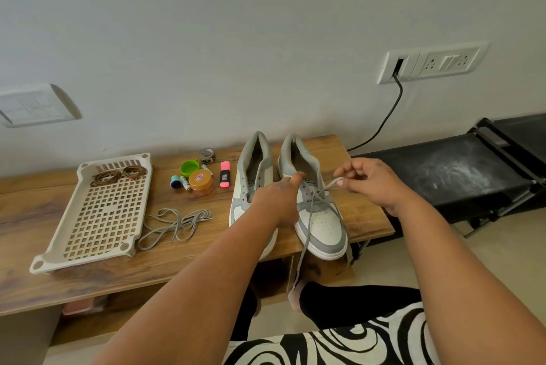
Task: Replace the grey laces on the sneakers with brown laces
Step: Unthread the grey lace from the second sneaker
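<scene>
Wooden bench, half-unlaced right sneaker.

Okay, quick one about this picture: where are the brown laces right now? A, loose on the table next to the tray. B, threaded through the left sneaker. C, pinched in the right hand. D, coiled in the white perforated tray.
D: the brown laces lie coiled at the far end of the white tray; the loose lace on the table is grey.

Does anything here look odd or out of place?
Mostly one thing: the grey lace of the right sneaker trails off the table edge toward the floor. Another grey lace lies loose beside the tray.
</scene>
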`<act>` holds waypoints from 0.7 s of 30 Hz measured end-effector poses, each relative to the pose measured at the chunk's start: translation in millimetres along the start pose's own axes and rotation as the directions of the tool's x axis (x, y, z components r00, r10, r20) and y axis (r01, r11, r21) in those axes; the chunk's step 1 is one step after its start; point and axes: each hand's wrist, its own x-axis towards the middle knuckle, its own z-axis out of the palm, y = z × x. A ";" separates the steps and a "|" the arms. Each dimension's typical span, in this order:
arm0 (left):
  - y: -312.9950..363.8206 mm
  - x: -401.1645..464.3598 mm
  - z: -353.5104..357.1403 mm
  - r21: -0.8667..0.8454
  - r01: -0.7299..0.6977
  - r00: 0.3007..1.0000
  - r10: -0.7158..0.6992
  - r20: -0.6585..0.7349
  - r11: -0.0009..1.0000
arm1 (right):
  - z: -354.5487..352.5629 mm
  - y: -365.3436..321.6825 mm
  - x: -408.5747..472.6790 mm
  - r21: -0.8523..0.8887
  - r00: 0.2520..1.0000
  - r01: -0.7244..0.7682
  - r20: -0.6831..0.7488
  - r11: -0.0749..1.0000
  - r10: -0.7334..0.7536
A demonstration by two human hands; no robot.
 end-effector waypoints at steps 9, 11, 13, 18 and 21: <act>-0.7 1.2 2.1 -0.029 0.007 1.000 -0.006 0.029 1.000 | 19.4 2.6 8.1 -0.589 0.969 -0.210 -0.021 0.780 0.245; -1.6 1.7 1.6 -0.035 0.003 1.000 -0.002 0.031 0.999 | 31.3 7.6 13.6 -0.480 0.992 -0.125 -0.044 0.868 0.119; -1.9 1.7 2.1 -0.034 0.003 0.999 -0.002 0.033 0.999 | 42.5 10.8 18.0 -0.389 0.997 -0.072 0.007 0.919 0.081; -2.2 1.6 4.3 -0.053 0.005 1.000 -0.003 0.026 0.999 | 26.4 19.7 22.1 -0.431 0.990 -0.138 -0.079 0.892 0.115; -2.7 2.2 4.6 -0.075 0.008 1.000 -0.006 0.019 0.997 | -6.2 37.1 19.2 -0.566 0.897 -0.441 -0.294 0.696 0.330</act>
